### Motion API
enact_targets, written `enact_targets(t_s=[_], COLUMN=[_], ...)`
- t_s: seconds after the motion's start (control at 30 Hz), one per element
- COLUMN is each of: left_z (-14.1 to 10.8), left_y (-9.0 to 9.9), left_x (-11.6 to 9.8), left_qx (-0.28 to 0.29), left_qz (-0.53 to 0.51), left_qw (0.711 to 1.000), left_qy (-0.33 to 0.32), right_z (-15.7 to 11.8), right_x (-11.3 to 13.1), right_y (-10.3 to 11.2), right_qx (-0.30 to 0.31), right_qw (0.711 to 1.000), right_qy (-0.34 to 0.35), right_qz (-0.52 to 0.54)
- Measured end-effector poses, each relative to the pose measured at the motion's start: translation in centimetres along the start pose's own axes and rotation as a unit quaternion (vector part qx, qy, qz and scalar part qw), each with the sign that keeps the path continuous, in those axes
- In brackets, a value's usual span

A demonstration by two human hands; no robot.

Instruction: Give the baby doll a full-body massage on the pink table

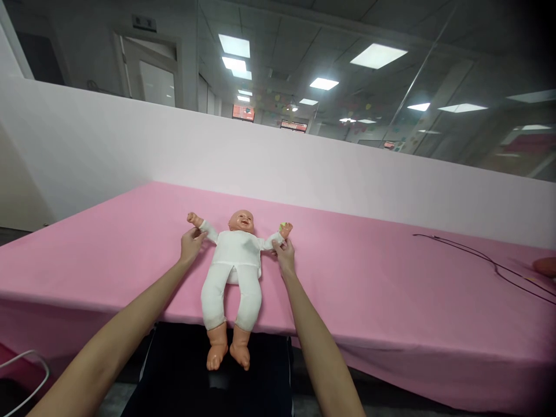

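Observation:
A baby doll (237, 252) with a white cloth body lies on its back on the pink-covered table (356, 272), its head toward the wall and its feet over the front edge. Its arms are spread out to both sides. My left hand (191, 243) is closed on the doll's arm at the left, just below the doll's hand. At the right, my right hand (284, 255) grips the doll's other arm near the wrist. A small yellow-green patch shows beside the doll's hand there.
A thin dark cable (473, 252) runs over the right part of the table. An orange-brown object (545, 267) sits at the far right edge. Behind the table stands a low white wall (260, 165) with glass above. A white cable (41, 370) loops at the lower left.

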State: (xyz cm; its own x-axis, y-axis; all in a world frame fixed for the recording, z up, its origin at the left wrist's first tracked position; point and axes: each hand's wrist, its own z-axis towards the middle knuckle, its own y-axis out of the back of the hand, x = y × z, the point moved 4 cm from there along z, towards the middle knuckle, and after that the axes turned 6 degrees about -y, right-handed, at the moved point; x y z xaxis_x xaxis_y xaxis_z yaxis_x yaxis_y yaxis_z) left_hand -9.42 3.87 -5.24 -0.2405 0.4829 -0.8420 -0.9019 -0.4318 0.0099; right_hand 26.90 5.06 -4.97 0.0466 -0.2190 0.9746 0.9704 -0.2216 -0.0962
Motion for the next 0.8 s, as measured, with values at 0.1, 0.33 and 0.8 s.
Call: enact_targets(t_s=[0.1,0.33,0.8], left_z=[-0.6,-2.1,0.2], left_y=[-1.0,-2.4,0.2], left_x=[-1.7,-3.4,0.5], left_qx=[0.076,0.211,-0.045], left_qz=[0.052,0.176,-0.056], left_qw=[0.989,0.913,0.996], left_qy=[-0.115,-0.302,0.056], right_z=[-1.0,-3.2,-0.4], right_x=[1.5,2.3,0.7], right_y=[-1.2,-3.2,-0.2], right_qx=[0.074,0.206,-0.025], right_qw=[0.991,0.919,0.999], right_qy=[0.094,0.225,-0.011], right_qz=[-0.061,-0.249,0.037])
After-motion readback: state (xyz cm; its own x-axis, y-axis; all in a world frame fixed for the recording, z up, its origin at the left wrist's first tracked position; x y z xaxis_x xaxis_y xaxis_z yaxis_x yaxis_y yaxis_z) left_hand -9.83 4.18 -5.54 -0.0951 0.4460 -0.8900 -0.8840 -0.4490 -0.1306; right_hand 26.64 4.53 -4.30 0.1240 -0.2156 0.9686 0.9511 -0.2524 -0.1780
